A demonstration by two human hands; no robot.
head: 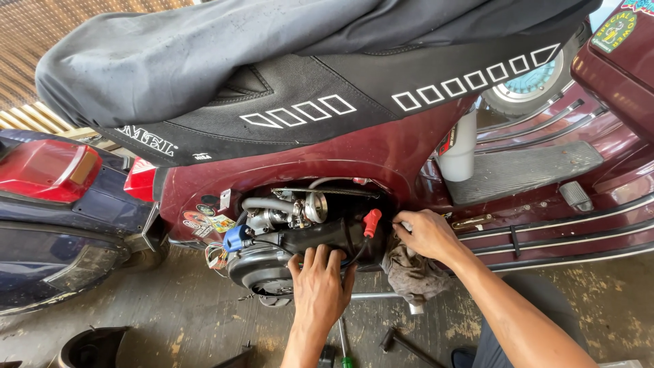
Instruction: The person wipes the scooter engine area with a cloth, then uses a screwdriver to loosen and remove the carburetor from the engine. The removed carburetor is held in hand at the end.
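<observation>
A maroon scooter (381, 146) stands with its side panel off, and its engine (300, 225) shows in the opening. My left hand (319, 286) lies flat on the black engine cover (327, 235), fingers spread upward, holding nothing. My right hand (428, 234) reaches to the right edge of the opening, fingers closed around a small part beside the red spark plug cap (371, 222); what it grips is hidden. A dirty grey rag (412, 272) hangs just below that hand. A blue electrical part (236, 238) sits at the engine's left.
A black seat with white diamond marks (300, 102) overhangs the engine, with a dark cloth over it. Another dark scooter with a red tail light (48, 170) stands at left. Tools (402, 341) lie on the concrete floor (170, 307). The footboard (518, 167) is at right.
</observation>
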